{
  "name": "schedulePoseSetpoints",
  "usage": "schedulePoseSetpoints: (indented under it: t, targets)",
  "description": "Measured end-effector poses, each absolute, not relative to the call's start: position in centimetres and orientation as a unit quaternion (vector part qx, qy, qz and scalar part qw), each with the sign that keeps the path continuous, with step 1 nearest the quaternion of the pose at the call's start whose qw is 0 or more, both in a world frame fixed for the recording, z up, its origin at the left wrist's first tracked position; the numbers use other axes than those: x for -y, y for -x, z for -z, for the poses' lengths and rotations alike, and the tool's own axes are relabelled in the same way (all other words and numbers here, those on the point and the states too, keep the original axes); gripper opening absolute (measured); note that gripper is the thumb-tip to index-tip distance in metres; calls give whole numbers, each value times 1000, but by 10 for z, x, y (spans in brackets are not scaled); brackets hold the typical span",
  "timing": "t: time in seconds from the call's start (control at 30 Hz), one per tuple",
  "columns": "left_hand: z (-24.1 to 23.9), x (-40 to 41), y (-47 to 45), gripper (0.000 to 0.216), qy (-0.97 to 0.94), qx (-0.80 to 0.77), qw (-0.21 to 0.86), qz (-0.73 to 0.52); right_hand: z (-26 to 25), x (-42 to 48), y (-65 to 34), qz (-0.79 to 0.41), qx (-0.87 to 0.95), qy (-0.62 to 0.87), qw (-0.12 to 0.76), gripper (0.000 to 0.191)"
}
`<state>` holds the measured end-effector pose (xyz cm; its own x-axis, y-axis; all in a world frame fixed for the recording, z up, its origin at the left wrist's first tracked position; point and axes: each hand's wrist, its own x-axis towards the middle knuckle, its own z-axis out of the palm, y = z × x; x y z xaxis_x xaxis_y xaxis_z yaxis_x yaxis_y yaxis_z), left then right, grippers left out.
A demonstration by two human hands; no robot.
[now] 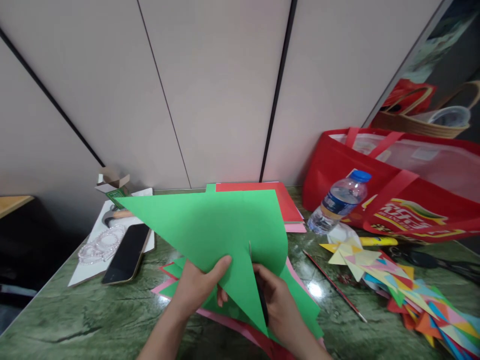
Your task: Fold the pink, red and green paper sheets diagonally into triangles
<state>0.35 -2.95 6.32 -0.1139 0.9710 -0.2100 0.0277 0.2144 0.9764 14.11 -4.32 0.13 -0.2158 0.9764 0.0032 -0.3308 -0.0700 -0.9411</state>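
Note:
A large sheet of green paper point(210, 225) is held up over the table, with a cut running up from its lower edge. My left hand point(202, 287) grips the sheet left of the cut, thumb on top and fingers underneath. In my right hand point(275, 295) is a pair of scissors point(261, 300), mostly hidden by the paper and fingers. A blade tip pokes through the sheet at the top of the cut. Below lie more green, pink and red sheets, partly covered by the held one.
Leftward are a phone point(127, 255), clear beaded rings point(103, 244) and a small open box point(112, 186). Red paper point(288, 205) lies behind. To the right are a pencil point(333, 285), a water bottle point(339, 202), a red bag point(412, 190) and folded colored paper pieces point(416, 295).

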Motion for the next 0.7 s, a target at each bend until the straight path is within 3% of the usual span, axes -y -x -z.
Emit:
schedulePoseSetpoints:
  t: [0.7]
  targets:
    - [-62, 30, -4, 32, -407, -578, 526, -473, -6, 44, -135, -654, 422, 348, 523, 33]
